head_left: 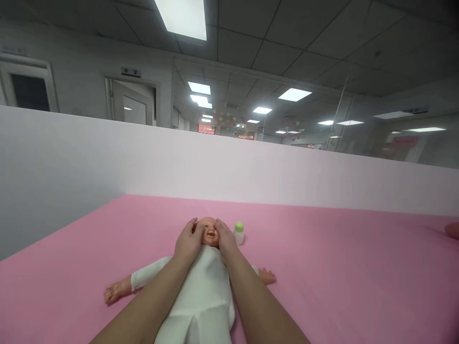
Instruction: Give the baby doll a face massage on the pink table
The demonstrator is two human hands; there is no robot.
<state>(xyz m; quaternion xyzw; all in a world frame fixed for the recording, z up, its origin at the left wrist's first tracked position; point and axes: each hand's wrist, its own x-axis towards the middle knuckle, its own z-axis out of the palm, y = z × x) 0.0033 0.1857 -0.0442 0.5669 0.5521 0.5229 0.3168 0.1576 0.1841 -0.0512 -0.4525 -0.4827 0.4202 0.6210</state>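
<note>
A baby doll (206, 282) in white clothes lies on its back on the pink surface, its head pointing away from me and its arms spread. My left hand (189, 241) cups the left side of the doll's head, its fingers curved round it. Against the right side of the head rests my right hand (226, 241), likewise wrapped round it. The doll's face shows between the two hands; the sides of its head are hidden under them. Just right of my right hand stands a small bottle (238, 234) with a green cap.
The pink tabletop (340, 267) stretches wide to both sides. A white partition (251, 172) borders it at the back, and another white wall (60, 177) is on the left. A brownish rounded object (452, 230) pokes in at the right edge.
</note>
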